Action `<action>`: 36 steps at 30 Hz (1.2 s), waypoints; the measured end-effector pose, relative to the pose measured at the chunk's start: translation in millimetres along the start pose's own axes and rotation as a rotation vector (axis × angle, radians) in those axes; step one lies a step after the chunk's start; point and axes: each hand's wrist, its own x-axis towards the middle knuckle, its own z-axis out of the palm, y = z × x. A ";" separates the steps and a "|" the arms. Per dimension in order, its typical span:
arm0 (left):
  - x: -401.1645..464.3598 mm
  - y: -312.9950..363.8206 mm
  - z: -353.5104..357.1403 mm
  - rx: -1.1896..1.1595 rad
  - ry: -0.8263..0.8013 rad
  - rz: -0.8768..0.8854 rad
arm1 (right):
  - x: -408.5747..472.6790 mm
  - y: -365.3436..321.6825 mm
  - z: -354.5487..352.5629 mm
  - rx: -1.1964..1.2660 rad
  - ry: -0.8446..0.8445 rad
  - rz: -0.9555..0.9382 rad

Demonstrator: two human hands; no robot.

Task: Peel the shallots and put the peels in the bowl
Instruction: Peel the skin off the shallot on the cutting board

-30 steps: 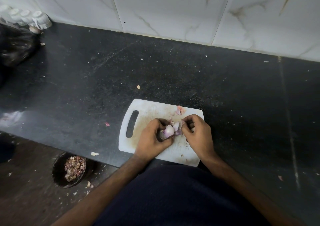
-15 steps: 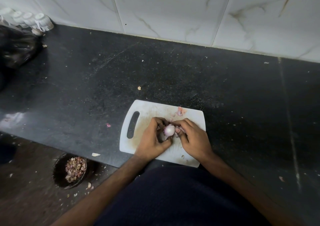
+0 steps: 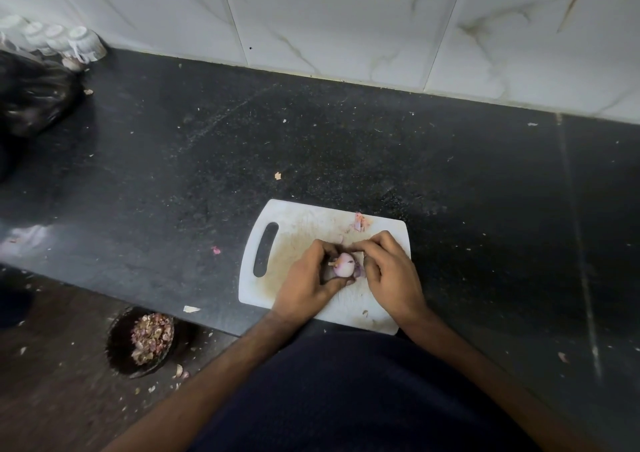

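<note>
A pale pink, mostly bare shallot [image 3: 343, 264] is held over the white cutting board [image 3: 298, 230]. My left hand [image 3: 308, 283] cups it from the left and below. My right hand [image 3: 389, 271] pinches at the shallot's top right side, its fingertips touching the bulb; purple peel shows between the two hands. A small pile of pink peel [image 3: 360, 222] lies on the board's far edge. The dark bowl [image 3: 119, 347], heaped with peels [image 3: 150, 337], stands on the floor below the counter's edge, at the lower left.
The black stone counter [image 3: 346, 147] carries scattered peel bits. A black plastic bag [image 3: 31, 98] and several white cups [image 3: 81, 41] sit at the far left by the tiled wall. Loose peels lie on the floor around the bowl.
My right hand pulled peel away to the right, then came back against the shallot. More bare pale flesh shows now. The left hand kept its hold.
</note>
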 end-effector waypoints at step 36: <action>12.6 -9.9 -6.1 0.151 -0.063 0.251 | 7.3 0.3 -12.2 0.243 -0.041 0.109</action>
